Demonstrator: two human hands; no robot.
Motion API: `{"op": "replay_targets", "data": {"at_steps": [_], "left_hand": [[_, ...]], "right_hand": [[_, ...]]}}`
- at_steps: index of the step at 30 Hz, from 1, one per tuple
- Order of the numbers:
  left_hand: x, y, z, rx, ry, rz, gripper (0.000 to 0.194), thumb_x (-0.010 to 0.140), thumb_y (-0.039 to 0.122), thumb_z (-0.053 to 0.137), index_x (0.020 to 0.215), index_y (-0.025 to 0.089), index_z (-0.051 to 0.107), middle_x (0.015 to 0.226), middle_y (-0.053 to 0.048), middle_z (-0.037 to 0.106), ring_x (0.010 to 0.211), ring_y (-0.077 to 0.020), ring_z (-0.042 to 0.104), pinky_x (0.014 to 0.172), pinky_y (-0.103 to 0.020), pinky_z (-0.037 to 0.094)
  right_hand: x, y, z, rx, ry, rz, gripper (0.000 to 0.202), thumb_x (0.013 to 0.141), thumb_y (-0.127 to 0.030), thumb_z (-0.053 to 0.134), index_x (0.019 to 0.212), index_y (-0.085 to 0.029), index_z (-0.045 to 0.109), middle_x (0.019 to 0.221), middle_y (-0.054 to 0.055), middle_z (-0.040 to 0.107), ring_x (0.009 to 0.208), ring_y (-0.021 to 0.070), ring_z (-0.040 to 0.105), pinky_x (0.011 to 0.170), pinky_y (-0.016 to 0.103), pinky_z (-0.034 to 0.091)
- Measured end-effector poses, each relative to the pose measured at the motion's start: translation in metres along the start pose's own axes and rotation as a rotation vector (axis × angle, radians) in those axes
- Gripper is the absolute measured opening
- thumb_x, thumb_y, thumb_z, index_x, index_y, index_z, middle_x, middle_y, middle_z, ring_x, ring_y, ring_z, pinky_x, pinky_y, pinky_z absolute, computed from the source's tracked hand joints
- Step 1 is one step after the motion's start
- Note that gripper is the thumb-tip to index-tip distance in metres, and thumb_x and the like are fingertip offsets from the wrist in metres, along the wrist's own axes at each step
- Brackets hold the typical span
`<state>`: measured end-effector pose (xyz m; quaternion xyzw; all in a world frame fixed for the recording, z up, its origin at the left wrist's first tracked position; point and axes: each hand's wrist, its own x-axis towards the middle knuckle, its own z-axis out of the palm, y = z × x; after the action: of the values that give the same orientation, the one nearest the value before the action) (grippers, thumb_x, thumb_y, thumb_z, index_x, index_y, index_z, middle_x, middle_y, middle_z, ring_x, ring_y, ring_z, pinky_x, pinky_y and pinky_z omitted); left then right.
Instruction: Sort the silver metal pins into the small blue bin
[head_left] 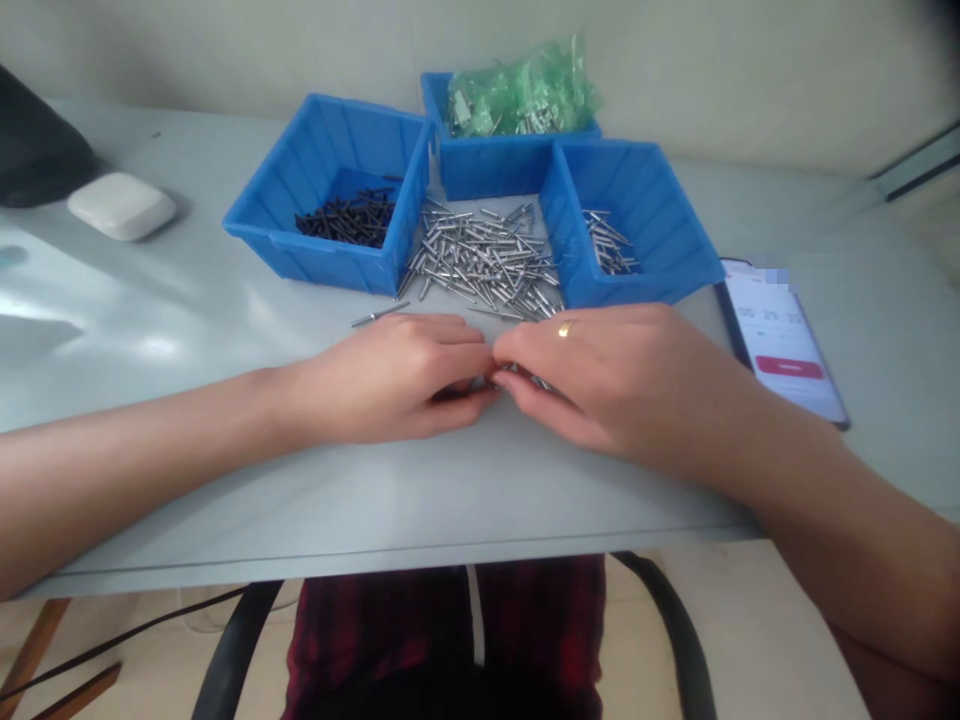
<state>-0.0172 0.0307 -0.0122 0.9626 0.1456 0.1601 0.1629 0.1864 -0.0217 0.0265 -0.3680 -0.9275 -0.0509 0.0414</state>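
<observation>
My left hand (420,375) and my right hand (600,375) meet at the fingertips just in front of a pile of silver metal pins (487,255). The fingers of my left hand are pinched together; what they hold, if anything, is hidden. Small silver pins (536,380) show between the thumb and fingers of my right hand, which is closed. A left blue bin (337,265) holds dark pins (349,218). Some silver pins (607,245) lie in the right blue bin (637,285). One loose pin (380,314) rests beside my left hand.
Behind the pile, a third blue bin (491,168) holds a green plastic bag (525,95). A phone (784,340) lies right of the bins. At the far left are a white rounded case (121,206) and a dark object (37,145). The table's front edge (390,562) runs below my hands.
</observation>
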Motion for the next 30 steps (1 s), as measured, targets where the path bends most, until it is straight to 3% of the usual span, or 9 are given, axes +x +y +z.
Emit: {"op": "replay_targets", "data": {"at_steps": [15, 30], "left_hand": [[0.0006, 0.0015, -0.0003, -0.013, -0.009, -0.020, 0.013, 0.086, 0.017, 0.052, 0.076, 0.015, 0.058, 0.071, -0.002, 0.056, 0.066, -0.0124, 0.052, 0.061, -0.023, 0.040], [0.0030, 0.0056, -0.0065, -0.343, 0.072, -0.287, 0.013, 0.085, 0.024, 0.054, 0.077, 0.015, 0.060, 0.061, 0.004, 0.056, 0.054, -0.0063, 0.049, 0.050, -0.016, 0.038]], "right_hand": [[-0.0002, 0.0013, 0.0015, 0.011, -0.005, 0.007, 0.027, 0.095, -0.024, 0.035, 0.096, -0.016, 0.060, 0.073, 0.002, 0.063, 0.065, 0.0129, 0.055, 0.053, 0.027, 0.030], [0.0004, 0.0036, 0.0016, 0.007, 0.102, 0.133, 0.023, 0.093, -0.027, 0.039, 0.101, -0.017, 0.059, 0.071, 0.001, 0.063, 0.063, 0.0131, 0.055, 0.053, 0.025, 0.028]]}}
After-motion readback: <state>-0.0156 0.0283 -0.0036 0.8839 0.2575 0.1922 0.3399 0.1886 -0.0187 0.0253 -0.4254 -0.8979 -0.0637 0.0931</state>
